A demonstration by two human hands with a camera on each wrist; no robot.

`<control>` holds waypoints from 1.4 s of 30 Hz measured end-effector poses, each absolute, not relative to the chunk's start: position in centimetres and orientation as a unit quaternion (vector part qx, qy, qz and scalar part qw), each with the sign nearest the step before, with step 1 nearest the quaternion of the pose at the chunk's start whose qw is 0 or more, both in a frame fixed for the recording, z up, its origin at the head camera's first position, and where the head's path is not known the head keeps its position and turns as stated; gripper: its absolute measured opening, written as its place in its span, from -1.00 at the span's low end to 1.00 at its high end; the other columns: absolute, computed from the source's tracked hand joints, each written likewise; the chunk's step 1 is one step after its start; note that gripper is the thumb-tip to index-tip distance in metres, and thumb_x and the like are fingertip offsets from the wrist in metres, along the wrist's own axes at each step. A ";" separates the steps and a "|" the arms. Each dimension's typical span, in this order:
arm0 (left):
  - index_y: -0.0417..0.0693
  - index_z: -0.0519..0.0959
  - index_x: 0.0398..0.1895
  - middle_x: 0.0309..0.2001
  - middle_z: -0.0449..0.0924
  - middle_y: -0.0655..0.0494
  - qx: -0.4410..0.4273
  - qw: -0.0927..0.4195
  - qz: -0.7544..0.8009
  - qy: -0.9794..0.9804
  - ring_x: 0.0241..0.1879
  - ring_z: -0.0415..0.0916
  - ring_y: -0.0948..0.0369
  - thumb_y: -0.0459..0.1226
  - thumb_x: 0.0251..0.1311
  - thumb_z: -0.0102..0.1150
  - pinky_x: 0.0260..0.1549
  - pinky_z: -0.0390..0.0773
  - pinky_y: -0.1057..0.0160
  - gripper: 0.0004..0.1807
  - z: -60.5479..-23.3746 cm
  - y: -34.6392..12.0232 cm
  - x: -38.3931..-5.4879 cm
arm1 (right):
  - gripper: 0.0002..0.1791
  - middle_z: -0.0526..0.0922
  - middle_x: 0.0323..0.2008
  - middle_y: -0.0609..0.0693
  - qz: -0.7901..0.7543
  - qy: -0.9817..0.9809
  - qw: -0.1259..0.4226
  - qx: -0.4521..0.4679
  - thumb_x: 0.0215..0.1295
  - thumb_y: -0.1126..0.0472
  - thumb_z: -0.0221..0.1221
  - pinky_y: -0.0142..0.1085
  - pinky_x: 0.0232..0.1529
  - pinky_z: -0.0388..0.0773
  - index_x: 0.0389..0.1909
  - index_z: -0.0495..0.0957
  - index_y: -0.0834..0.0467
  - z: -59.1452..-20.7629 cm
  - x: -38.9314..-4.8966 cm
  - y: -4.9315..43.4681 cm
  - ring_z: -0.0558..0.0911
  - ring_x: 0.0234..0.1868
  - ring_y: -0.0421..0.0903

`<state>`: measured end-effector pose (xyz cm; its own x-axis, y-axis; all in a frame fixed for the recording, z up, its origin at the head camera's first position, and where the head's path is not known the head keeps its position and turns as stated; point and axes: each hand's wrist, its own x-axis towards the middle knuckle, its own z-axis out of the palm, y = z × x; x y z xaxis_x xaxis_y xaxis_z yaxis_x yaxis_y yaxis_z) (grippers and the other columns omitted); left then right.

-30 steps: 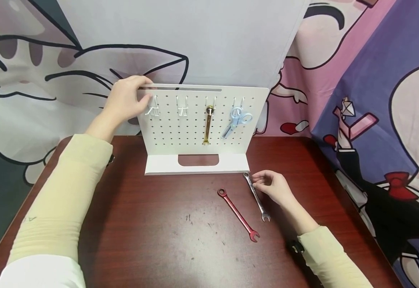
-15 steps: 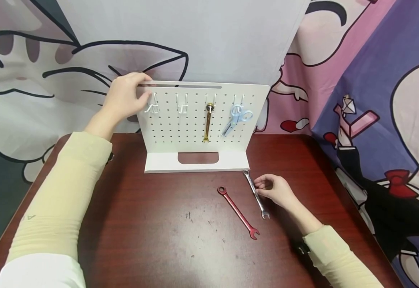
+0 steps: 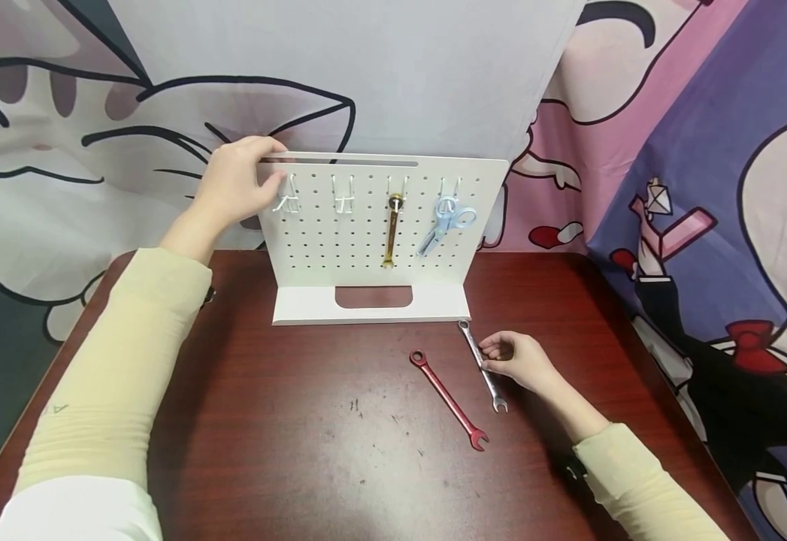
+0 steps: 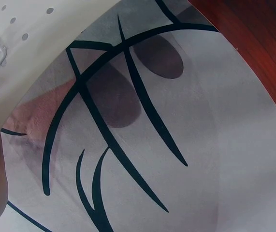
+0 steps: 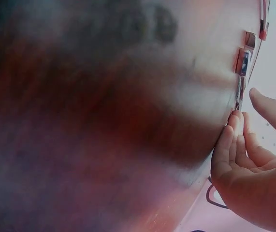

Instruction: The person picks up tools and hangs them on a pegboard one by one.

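Note:
My left hand [image 3: 237,180] grips the upper left corner of a white pegboard stand [image 3: 366,244], thumb in front and fingers over the back. On the table lies a silver combination wrench [image 3: 482,368], its ring end by the stand's base. My right hand [image 3: 522,359] is at the wrench's right side, fingertips at its shaft. The right wrist view shows the thumb apart from the bent fingers [image 5: 222,150]. Left of it lies a red wrench [image 3: 447,400]. A gold wrench [image 3: 391,233] and light blue scissors [image 3: 445,224] hang on the board's hooks.
Two white hooks, a left one [image 3: 289,201] and a middle one [image 3: 343,203], hold nothing. The dark red-brown table [image 3: 285,428] extends in front of the stand. Cartoon-printed cloth [image 3: 691,225] hangs behind and at the right.
My right hand has shifted slightly down and right along the silver wrench. The left hand keeps its grip on the pegboard. The wrenches stay where they lie.

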<state>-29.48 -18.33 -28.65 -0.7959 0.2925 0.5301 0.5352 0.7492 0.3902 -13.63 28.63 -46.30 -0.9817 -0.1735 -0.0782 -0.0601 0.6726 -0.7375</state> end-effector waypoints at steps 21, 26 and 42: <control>-0.29 0.65 0.05 0.09 0.72 -0.29 -0.221 0.228 -0.268 -0.910 0.11 0.63 -0.28 -0.37 0.29 0.15 0.19 0.50 -0.26 -0.70 -28.6 -18.6 -29.4 | -0.68 0.77 -0.41 0.00 -0.353 0.933 0.055 -0.043 0.05 0.33 0.54 -0.52 -0.28 0.56 -0.14 0.77 0.31 -46.1 -13.8 27.7 0.64 -0.40 -0.31; -0.29 0.65 0.05 0.10 0.71 -0.29 -0.219 0.226 -0.268 -0.911 0.12 0.62 -0.28 -0.38 0.30 0.16 0.20 0.50 -0.26 -0.70 -28.7 -18.6 -29.3 | -0.72 0.80 -0.43 -0.01 -0.352 0.934 0.052 -0.032 0.08 0.31 0.51 -0.50 -0.32 0.54 -0.18 0.78 0.30 -46.2 -13.9 27.5 0.68 -0.41 -0.27; -0.27 0.66 0.05 0.09 0.72 -0.27 -0.226 0.227 -0.270 -0.908 0.11 0.63 -0.27 -0.39 0.30 0.16 0.19 0.51 -0.25 -0.70 -28.8 -18.3 -29.4 | -0.82 0.77 -0.49 -0.01 -0.361 0.931 0.052 -0.016 0.05 0.36 0.46 -0.51 -0.37 0.52 -0.29 0.77 0.32 -46.3 -13.8 27.5 0.66 -0.45 -0.25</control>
<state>-29.45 -18.29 -28.80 -0.7947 0.2888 0.5338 0.5333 0.7521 0.3872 -13.81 27.52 -46.26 -0.9940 -0.0668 -0.0865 0.0089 0.7395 -0.6731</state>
